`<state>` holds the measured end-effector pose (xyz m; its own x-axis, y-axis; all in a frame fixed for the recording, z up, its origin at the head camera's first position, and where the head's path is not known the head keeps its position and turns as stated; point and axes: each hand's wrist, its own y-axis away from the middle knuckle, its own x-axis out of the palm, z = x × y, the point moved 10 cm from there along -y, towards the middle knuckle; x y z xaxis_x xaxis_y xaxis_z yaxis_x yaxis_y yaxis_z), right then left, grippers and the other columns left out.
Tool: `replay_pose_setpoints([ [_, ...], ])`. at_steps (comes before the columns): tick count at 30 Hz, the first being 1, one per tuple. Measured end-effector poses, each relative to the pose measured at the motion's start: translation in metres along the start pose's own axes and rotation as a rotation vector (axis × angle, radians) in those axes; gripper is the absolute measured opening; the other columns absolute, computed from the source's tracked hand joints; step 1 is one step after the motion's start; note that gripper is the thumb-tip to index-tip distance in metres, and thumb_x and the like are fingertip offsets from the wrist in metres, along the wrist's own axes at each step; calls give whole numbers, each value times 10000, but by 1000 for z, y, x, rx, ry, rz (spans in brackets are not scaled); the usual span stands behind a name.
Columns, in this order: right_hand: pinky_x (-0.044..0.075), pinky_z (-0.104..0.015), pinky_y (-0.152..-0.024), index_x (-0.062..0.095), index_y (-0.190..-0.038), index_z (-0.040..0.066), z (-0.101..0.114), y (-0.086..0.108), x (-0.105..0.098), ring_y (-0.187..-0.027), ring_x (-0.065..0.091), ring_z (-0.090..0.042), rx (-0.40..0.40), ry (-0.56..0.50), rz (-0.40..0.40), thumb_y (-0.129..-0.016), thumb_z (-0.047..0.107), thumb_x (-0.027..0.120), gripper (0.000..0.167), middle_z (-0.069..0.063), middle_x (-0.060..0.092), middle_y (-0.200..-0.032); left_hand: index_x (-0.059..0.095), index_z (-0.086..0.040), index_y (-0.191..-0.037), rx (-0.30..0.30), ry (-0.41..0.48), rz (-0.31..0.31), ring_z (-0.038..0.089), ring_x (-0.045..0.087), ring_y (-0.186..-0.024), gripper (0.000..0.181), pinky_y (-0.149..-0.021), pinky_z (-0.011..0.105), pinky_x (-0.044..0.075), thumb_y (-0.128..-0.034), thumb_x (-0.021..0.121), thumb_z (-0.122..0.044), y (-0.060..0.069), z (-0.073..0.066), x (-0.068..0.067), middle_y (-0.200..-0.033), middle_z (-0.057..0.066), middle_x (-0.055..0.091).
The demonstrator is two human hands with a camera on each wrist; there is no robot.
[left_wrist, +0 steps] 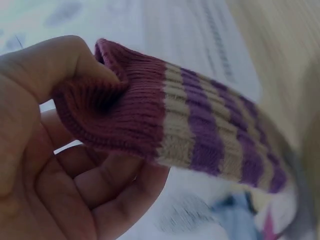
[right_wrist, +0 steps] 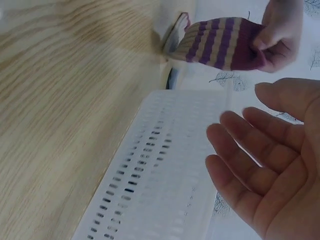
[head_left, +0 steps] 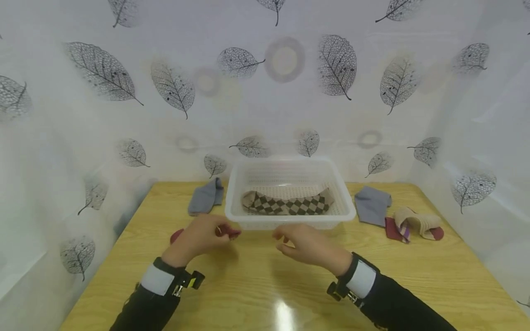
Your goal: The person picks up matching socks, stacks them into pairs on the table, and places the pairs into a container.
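Note:
My left hand [head_left: 201,236] pinches the maroon ribbed cuff of a striped sock [left_wrist: 205,120] between thumb and fingers, in front of the basket's left corner. Purple and beige bands run down from the cuff, and the sock's far end hangs toward the table. In the head view the hand covers most of it. My right hand [head_left: 308,244] holds nothing; its fingers are loosely bent before the white plastic basket [head_left: 290,219]. Inside the basket lies a beige sock with dark checks [head_left: 287,204], stretched across the bottom.
A folded grey sock [head_left: 204,197] lies left of the basket and another grey sock [head_left: 371,205] lies right of it. Farther right rests a crumpled beige and maroon sock [head_left: 416,223]. A leaf-printed sheet [head_left: 285,105] rises behind the wooden table [head_left: 248,285].

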<state>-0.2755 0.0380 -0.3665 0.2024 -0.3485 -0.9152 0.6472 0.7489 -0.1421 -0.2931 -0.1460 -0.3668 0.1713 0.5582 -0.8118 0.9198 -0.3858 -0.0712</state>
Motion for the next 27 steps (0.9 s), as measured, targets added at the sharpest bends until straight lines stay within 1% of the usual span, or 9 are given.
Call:
replay_pose_setpoints([
  [4,614,-366,-872,657,-1255,10,6,-2,-1,-1007,727,-259,14,-35,-45,-973,192,717,341,-140,740,-1213,755,-143,-913,109,29,5,13,582,-736,85,-675,209,510,-855,715,-95,0,-34,6,-857,-58,745],
  [7,605,-340,-864,646,-1283,18,12,-2,0,-1005,718,-244,4,-66,-80,-954,227,747,402,-132,734,-1224,699,-144,-893,174,45,-14,-4,554,-704,69,-654,201,506,-845,720,-98,0,-53,9,-795,-69,690],
  [12,594,-266,-840,702,-1209,41,21,-4,3,-939,726,-191,-30,-112,-123,-932,156,750,303,-84,774,-1104,629,-106,-927,239,146,-10,6,553,-720,124,-655,205,520,-869,723,-48,0,-71,17,-805,-40,648],
  [14,597,-242,-821,728,-1151,40,22,-6,3,-908,739,-179,-33,-140,-138,-930,98,723,228,-80,789,-1048,627,-84,-990,250,194,18,40,608,-778,160,-709,223,560,-897,758,-80,-1,-74,21,-874,-4,681],
  [17,589,-208,-757,737,-1065,30,19,-5,-2,-849,743,-171,-33,-165,-183,-915,34,692,157,-93,796,-986,609,-47,-1188,251,255,98,159,701,-997,426,-919,336,597,-861,853,-170,-3,-71,32,-1101,76,729],
  [19,581,-198,-717,735,-1030,19,17,-3,-9,-805,737,-165,-50,-176,-228,-896,3,684,145,-101,795,-952,557,-29,-1328,229,296,145,262,691,-1169,647,-1066,442,544,-807,902,-200,-5,-67,39,-1265,132,708],
  [21,568,-197,-672,731,-1007,20,15,0,-17,-773,726,-145,-59,-181,-275,-887,-7,683,132,-98,792,-924,512,-28,-1415,215,331,171,325,637,-1284,763,-1145,517,476,-783,913,-177,-5,-61,45,-1376,154,664],
  [24,562,-203,-644,732,-971,20,13,4,-31,-744,714,-130,-71,-215,-337,-890,-13,685,99,-93,785,-882,526,-49,-1456,233,371,160,331,606,-1337,776,-1181,528,439,-774,892,-108,-9,-52,52,-1426,133,646],
  [27,574,-215,-655,730,-952,27,14,8,-42,-742,717,-137,-83,-239,-384,-907,-3,707,59,-87,782,-865,621,-83,-1394,260,353,168,278,632,-1296,668,-1144,427,478,-779,881,-111,-11,-42,62,-1380,91,686],
])
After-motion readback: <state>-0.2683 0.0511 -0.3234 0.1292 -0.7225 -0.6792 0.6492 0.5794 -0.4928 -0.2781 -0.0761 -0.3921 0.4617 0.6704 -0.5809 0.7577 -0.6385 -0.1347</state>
